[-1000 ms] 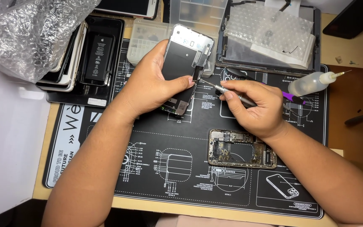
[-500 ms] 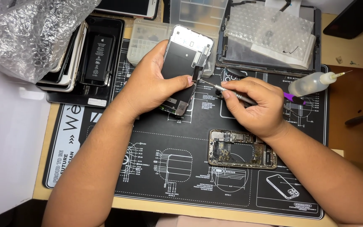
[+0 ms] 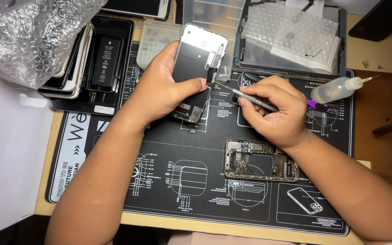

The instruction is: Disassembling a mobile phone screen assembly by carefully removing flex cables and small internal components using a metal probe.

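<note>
Nearest the camera, a black rubber work mat printed with white phone diagrams (image 3: 169, 190) covers the wooden table. On it, at about five o'clock from the mat's middle, lies a gutted phone frame of dull metal with brownish residue inside (image 3: 260, 160), lengthwise left to right, just below the right wrist and not touched by either hand.

Above it, the right hand (image 3: 275, 111) pinches a slim grey metal screwdriver with a purple end cap (image 3: 255, 100) between thumb and forefinger, the other fingers curled under. The tool's tip points to ten o'clock and meets the right edge of a detached phone screen panel, silver-backed with a dark shield plate (image 3: 199, 68).

The left hand (image 3: 162, 90) grips that panel from its left side, fingers wrapped behind it and the thumb pressed flat across its lower face. The panel stands tilted, its top toward twelve o'clock.

At three o'clock from the right hand lies a small clear plastic squeeze bottle with a needle nozzle (image 3: 334, 90), on its side. Farther off, at eleven o'clock, a black tray holding a black phone battery (image 3: 106, 61) sits beside crumpled clear bubble wrap (image 3: 28, 34). At one o'clock, a dark tablet frame covered by bubble-wrap sheets (image 3: 291, 34) rests along the mat's far edge.
</note>
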